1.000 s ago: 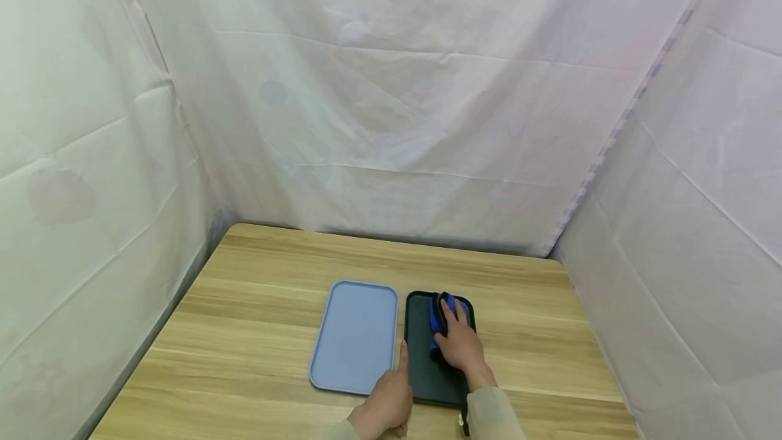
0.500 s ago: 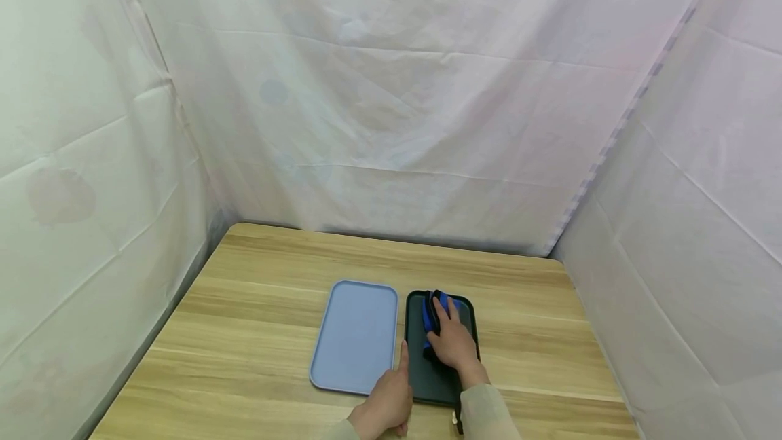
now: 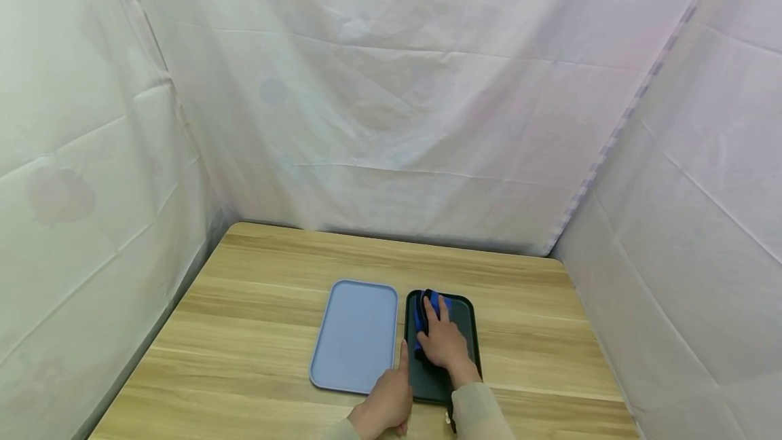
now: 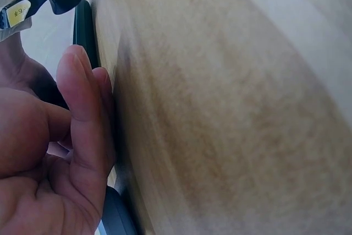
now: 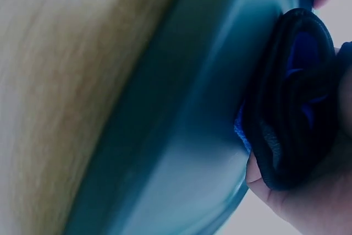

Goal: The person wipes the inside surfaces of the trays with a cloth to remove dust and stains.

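My right hand (image 3: 444, 343) grips a folded blue cloth with black edging (image 3: 421, 318) and presses it onto the dark green tray (image 3: 464, 318), over its far left part. In the right wrist view, the thumb and fingers close around the thick folds of the cloth (image 5: 302, 92), whose layers bulge at the near side. My left hand (image 3: 389, 392) rests at the near end of the gap between the trays, index finger stretched forward along the green tray's left edge. Its other fingers (image 4: 82, 97) lie close over the table in the left wrist view.
A light blue tray (image 3: 354, 338) lies left of the green one, a narrow gap between them. Both sit on a wood-grain table (image 3: 244, 331). Pale curtains (image 3: 391, 121) hang at the back and both sides. A black strap (image 3: 451, 413) hangs at the right wrist.
My right hand has slid the cloth leftward across the green tray, from its right side to its left side. The left hand and both trays have stayed where they were.
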Action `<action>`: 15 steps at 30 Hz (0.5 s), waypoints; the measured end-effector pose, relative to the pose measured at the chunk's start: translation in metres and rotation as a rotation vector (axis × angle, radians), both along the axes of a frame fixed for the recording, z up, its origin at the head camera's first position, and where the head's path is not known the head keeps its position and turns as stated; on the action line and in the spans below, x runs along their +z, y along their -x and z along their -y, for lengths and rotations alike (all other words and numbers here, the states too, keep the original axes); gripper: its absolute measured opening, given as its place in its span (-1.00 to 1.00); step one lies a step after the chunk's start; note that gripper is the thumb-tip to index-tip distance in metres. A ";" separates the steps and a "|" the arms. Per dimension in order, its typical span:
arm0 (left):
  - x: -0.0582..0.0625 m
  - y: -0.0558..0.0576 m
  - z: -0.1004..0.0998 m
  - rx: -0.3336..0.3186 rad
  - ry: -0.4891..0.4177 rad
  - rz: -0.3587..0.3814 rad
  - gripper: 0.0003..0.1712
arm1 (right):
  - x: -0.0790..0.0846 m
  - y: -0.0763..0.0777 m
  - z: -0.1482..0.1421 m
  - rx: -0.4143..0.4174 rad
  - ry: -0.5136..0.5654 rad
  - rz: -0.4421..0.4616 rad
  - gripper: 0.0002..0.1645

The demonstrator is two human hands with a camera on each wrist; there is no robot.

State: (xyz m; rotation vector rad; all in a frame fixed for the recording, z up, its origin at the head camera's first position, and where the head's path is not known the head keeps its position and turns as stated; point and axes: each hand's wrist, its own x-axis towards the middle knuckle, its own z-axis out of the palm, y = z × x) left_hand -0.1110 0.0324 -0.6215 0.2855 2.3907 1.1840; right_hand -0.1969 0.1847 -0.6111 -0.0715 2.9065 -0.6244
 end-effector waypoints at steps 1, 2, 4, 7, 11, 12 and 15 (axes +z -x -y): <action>0.000 0.000 0.000 0.000 0.004 -0.006 0.00 | -0.001 0.000 0.001 0.002 -0.008 0.001 -0.04; 0.001 0.000 0.000 -0.001 0.008 -0.012 0.00 | -0.001 0.000 0.003 0.003 -0.014 0.000 -0.04; 0.001 0.000 0.000 0.001 0.014 -0.019 0.00 | -0.002 -0.001 0.005 0.004 -0.026 -0.007 -0.03; 0.003 -0.001 0.000 0.004 0.013 -0.018 0.00 | -0.002 -0.002 0.009 0.001 -0.055 -0.018 -0.03; 0.005 -0.001 0.000 0.012 -0.009 0.008 0.00 | -0.001 -0.005 0.013 -0.011 -0.087 -0.033 -0.02; 0.005 -0.001 0.000 0.015 -0.014 0.014 0.00 | -0.001 -0.006 0.013 -0.015 -0.094 -0.034 -0.02; 0.006 -0.002 0.000 0.019 -0.021 0.026 0.00 | -0.001 -0.008 0.014 -0.018 -0.110 -0.039 -0.03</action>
